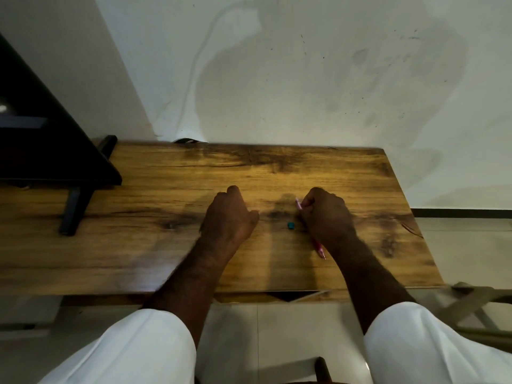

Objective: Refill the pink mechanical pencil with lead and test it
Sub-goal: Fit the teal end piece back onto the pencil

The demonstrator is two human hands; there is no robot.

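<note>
Bench (166,259) is a wood-grain top with dark knots and streaks, and there's a chipped notch in the front edge. A black stand (74,209) has its feet on the far left end. A tiny teal piece (290,225) lies loose mid-bench. Left grip (228,214) rests curled on the wood. Right grip (325,214) rests just beside the teal piece, wrapped round the pink mechanical pencil (319,248).
</note>
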